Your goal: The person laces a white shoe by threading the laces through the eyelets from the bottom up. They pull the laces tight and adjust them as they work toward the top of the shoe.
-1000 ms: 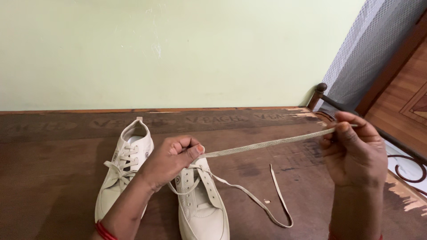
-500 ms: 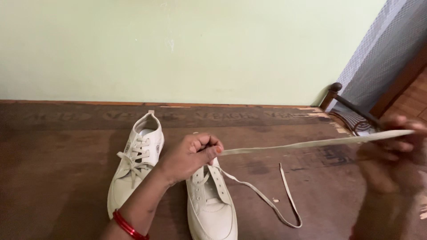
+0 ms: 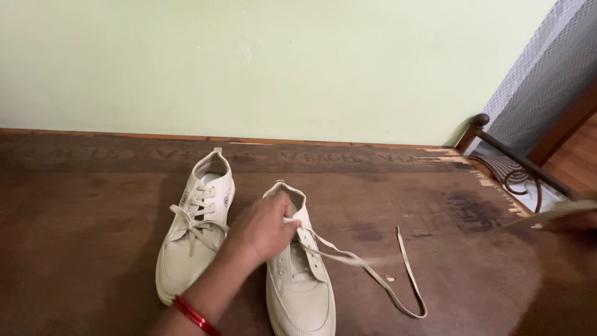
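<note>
Two cream sneakers stand side by side on a brown wooden surface [image 3: 81, 205]. The left sneaker [image 3: 186, 255] is laced and tied. My left hand [image 3: 264, 227] rests on the eyelets of the unlaced right sneaker [image 3: 305, 292], fingers pinched on its flat cream shoelace [image 3: 407, 274]. One end of the lace lies in a loop on the wood to the right. The other runs, blurred, towards my right hand [image 3: 575, 221] at the right edge. That hand is blurred and grips that end. A red bangle [image 3: 193, 314] circles my left wrist.
A pale green wall [image 3: 280, 62] rises behind the shoes. A dark metal bed frame [image 3: 497, 146] with scrollwork and a grey patterned cloth [image 3: 547, 68] stand at the right. Chipped patches mark the wood's right edge.
My left hand has dropped from above the right sneaker onto its eyelets. My right hand swung out to the right edge and lower, and the taut lace between the hands has slackened.
</note>
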